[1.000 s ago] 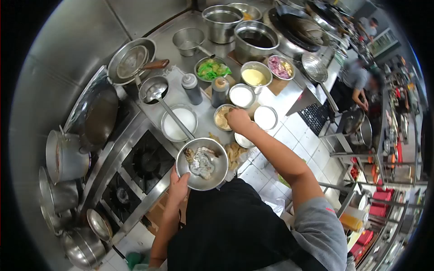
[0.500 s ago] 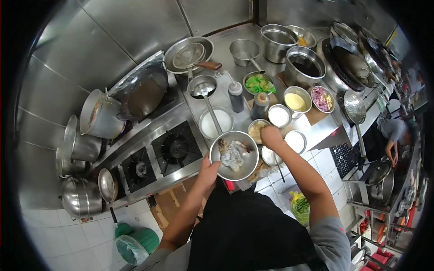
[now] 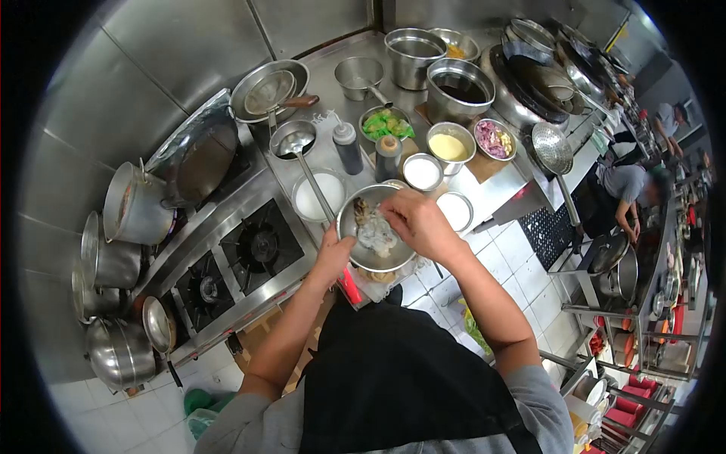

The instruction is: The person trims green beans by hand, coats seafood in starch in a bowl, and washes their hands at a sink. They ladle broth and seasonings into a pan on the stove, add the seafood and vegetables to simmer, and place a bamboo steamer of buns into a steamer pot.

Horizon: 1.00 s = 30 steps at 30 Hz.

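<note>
My left hand grips the near left rim of a steel bowl, fingers wrapped at its side. Inside the bowl lies pale, greyish raw seafood, perhaps shrimp, with darker bits at the far left. Over the bowl's right side hovers my right hand, its fingertips bunched together just above the food. What they hold, if anything, is too small to make out. Beyond the bowl, a ladle rests in a steel pot, its handle reaching toward my left hand. Bowls of white powder stand near my right hand.
Left are gas burners and large pots. Squeeze bottles, a yellow liquid, chopped onion and green vegetables sit on the counter. A skimmer lies right. A co-worker stands at far right.
My right hand has moved left from the small bowl of tan powder to above the seafood. The view has shifted, so the counter appears further left.
</note>
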Each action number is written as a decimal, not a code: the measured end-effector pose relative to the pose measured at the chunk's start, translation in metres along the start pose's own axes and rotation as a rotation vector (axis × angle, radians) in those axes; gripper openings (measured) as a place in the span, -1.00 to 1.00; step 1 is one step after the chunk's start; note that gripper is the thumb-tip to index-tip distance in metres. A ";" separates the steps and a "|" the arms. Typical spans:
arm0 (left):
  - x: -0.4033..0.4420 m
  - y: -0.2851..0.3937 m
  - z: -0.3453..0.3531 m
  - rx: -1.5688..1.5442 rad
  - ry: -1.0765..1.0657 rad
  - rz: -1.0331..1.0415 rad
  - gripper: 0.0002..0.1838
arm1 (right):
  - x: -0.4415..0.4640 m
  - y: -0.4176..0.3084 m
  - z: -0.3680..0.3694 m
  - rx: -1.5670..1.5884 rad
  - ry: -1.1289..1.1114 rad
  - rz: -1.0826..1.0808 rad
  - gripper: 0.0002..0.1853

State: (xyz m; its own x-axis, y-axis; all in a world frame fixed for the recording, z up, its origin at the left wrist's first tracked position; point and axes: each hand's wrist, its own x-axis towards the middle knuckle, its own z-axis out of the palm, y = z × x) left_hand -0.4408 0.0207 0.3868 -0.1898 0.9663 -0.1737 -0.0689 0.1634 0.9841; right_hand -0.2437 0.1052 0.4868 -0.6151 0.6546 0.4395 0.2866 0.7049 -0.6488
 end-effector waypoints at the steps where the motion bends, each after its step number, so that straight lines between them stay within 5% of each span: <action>1: -0.001 0.006 0.004 0.000 0.003 0.006 -0.52 | -0.001 -0.001 -0.001 -0.001 0.001 -0.006 -0.89; 7: 0.002 0.001 0.014 0.036 -0.107 -0.023 -0.48 | -0.035 -0.013 -0.006 -0.040 -0.103 0.198 -0.86; 9: 0.002 0.004 0.014 0.023 -0.141 -0.010 -0.40 | -0.059 -0.001 0.016 -0.244 0.008 0.002 -0.86; 14: -0.010 0.014 0.006 0.056 -0.280 -0.002 -0.39 | -0.086 -0.007 0.009 -0.068 0.247 0.387 -0.88; 17: -0.021 0.008 -0.006 0.074 -0.301 -0.069 -0.39 | -0.103 0.049 0.000 -0.263 0.439 0.632 -0.91; 24: -0.059 0.013 -0.033 0.054 -0.292 -0.107 -0.42 | -0.114 0.185 0.024 -0.751 -0.118 0.803 -0.83; 28: -0.085 0.017 -0.055 0.184 -0.144 -0.026 -0.40 | -0.100 0.184 0.018 -0.758 -0.234 0.790 -0.80; 30: -0.105 0.036 -0.064 0.226 -0.032 -0.024 -0.39 | -0.100 0.189 0.005 -0.626 -0.113 0.761 -0.78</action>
State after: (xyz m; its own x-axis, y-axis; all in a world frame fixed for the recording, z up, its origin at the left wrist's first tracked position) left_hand -0.4864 -0.0876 0.4385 -0.1596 0.9668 -0.1998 0.1492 0.2237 0.9632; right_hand -0.1322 0.1721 0.3167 -0.1631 0.9858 -0.0411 0.9506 0.1459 -0.2741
